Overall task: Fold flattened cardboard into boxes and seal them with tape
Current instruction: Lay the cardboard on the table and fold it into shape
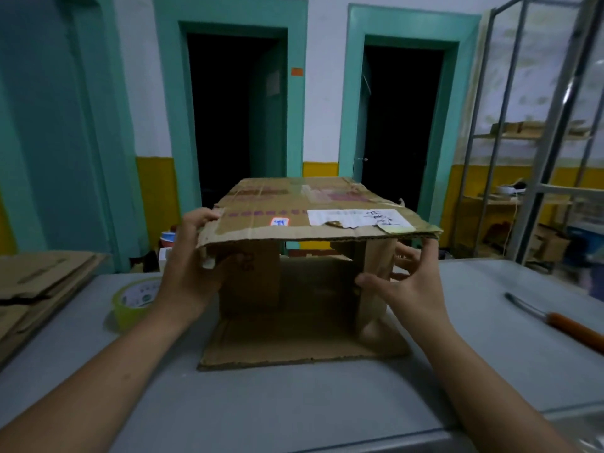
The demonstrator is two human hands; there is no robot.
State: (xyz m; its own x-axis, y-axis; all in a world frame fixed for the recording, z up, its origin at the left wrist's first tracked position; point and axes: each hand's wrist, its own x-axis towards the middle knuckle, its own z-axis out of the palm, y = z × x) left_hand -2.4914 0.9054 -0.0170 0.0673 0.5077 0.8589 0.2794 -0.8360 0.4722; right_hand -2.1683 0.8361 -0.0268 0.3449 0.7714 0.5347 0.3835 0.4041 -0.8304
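Observation:
A worn brown cardboard box (313, 207) lies on its side on the grey table (294, 403), its open end facing me. Its top flap sticks out level and its bottom flap (294, 348) lies flat on the table. My left hand (192, 269) grips the left corner of the top flap, thumb on top. My right hand (408, 282) presses the right side flap (376, 276) with spread fingers, thumb on its inner edge. A white label (356, 217) is stuck on the top panel. A roll of yellowish tape (130, 302) stands left of the box, partly behind my left wrist.
A stack of flattened cardboard (39, 289) lies at the table's left edge. A tool with an orange handle (568, 325) lies at the right. Behind the table are two dark doorways, a metal shelf rack (539, 142) and a small box (549, 243) on the floor.

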